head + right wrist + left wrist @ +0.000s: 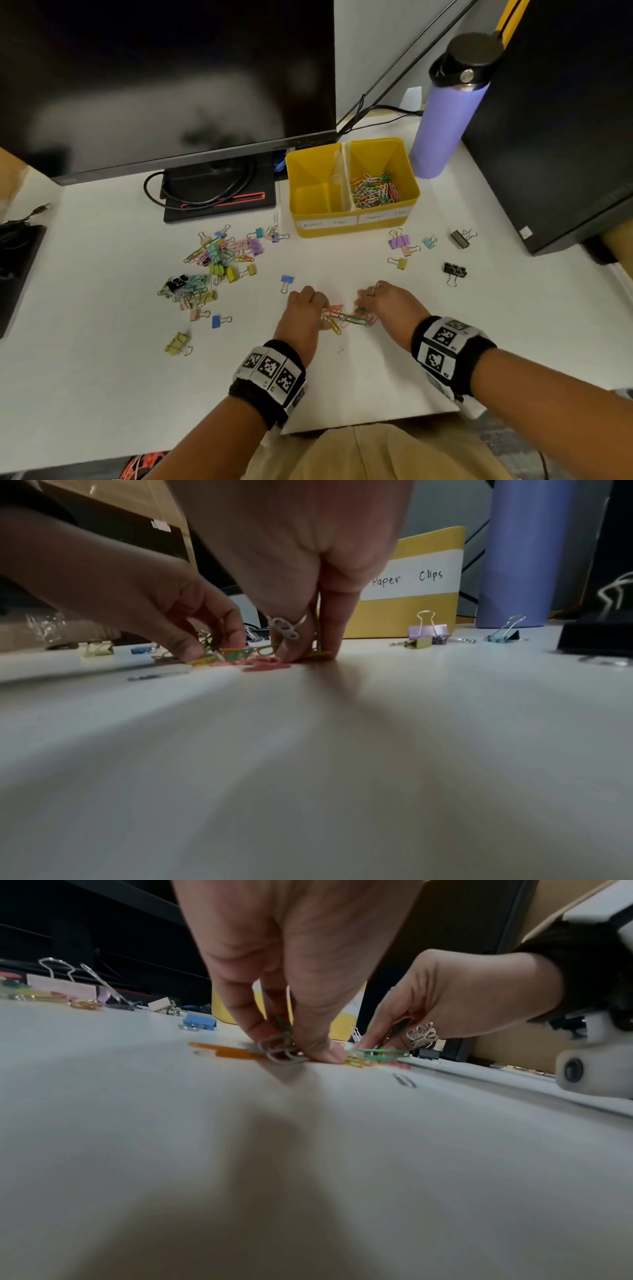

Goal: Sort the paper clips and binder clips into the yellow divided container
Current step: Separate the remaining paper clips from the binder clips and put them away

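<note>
The yellow divided container (415,192) stands at the back of the white table; its right half holds coloured paper clips (375,190), and its left half looks bare. Both hands meet over a small heap of paper clips (347,318) near the front. My left hand (323,313) pinches silver clips (281,1049) against the table with thumb and fingers. My right hand (363,308), wearing a ring, curls its fingertips (329,645) onto pink and yellow clips (263,665). A mixed pile of clips (219,260) lies to the left, and loose binder clips (399,241) to the right.
A dark monitor and its stand with cables (219,195) fill the back left. A purple bottle (445,113) stands right of the container, next to a black box (555,137). Black binder clips (455,270) lie at the right. One stray clip (341,348) lies near my wrists.
</note>
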`<state>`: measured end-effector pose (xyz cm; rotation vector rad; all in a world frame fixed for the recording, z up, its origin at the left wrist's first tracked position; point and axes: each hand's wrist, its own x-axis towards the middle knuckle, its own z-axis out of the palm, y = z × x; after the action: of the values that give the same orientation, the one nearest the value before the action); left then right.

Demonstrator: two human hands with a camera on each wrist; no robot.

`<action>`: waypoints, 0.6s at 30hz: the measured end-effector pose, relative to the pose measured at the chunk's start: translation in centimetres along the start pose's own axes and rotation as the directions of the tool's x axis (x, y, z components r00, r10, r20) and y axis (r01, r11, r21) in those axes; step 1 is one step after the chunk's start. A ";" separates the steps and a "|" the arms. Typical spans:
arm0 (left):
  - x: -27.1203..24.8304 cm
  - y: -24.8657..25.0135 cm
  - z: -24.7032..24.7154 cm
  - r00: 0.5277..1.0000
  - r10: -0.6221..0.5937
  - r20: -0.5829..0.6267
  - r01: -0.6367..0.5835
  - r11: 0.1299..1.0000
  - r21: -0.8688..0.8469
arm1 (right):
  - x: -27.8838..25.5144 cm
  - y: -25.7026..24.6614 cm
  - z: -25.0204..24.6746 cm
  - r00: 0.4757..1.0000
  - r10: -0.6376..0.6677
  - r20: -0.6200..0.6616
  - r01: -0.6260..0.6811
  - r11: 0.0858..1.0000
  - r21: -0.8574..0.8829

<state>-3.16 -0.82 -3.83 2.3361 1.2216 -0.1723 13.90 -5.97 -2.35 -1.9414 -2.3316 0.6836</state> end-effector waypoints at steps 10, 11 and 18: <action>2.9 1.2 -2.0 0.963 -0.225 0.149 0.213 0.973 0.087 | 1.4 1.7 -1.0 0.981 0.186 0.055 -0.191 0.973 0.125; 3.0 1.4 -2.7 0.962 -0.229 0.151 0.223 0.973 0.052 | 1.4 1.9 -1.1 0.978 0.198 0.062 -0.206 0.963 0.174; 5.2 5.7 -10.7 0.993 -0.119 0.023 0.117 0.886 -0.449 | 0.0 3.6 -5.0 0.931 0.356 -0.085 -0.196 0.680 0.706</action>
<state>3.28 5.40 5.82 1.8630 1.2513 0.0734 18.71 -3.94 0.96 -1.8644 -1.3442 1.0980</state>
